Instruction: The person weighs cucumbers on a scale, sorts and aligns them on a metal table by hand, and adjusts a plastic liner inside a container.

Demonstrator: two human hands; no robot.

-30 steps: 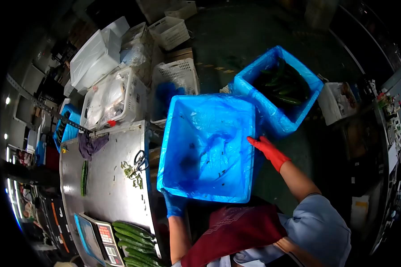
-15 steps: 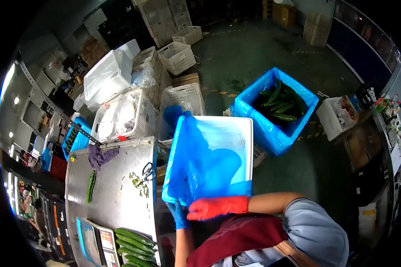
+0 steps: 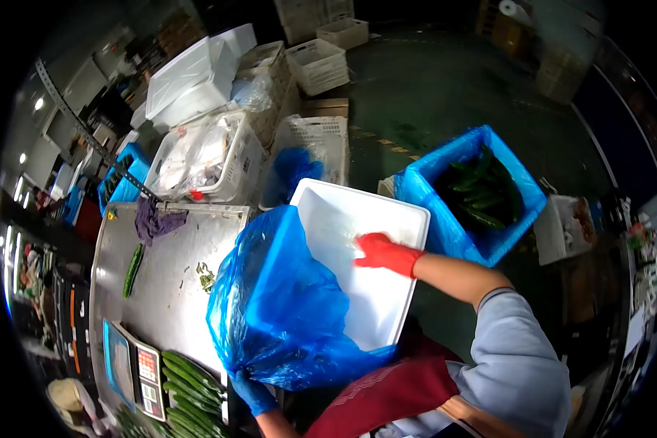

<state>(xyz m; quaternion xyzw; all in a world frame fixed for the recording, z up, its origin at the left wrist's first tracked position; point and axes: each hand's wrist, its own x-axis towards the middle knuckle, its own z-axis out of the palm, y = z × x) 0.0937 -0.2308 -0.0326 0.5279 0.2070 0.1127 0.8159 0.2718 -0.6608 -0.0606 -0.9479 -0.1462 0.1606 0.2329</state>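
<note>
A white plastic tub is tilted toward me, with a blue plastic bag draped over its left side and lower part. My left hand, in a blue glove, is closed on the gathered edge of the bag at the tub's lower left corner; its fingers are partly hidden. Inside the tub, my right hand in a red glove lies over the bare white bottom, fingers stretched out and apart. Whether it presses on the surface, I cannot tell.
Left is a metal table with a scale, several cucumbers, one lone cucumber and a purple cloth. A blue-lined crate of cucumbers stands to the right. Behind the tub is a white crate.
My right hand has moved from the tub's near edge up into it. The bag has been drawn left and down, baring more white. My left hand has moved lower left with its edge.
</note>
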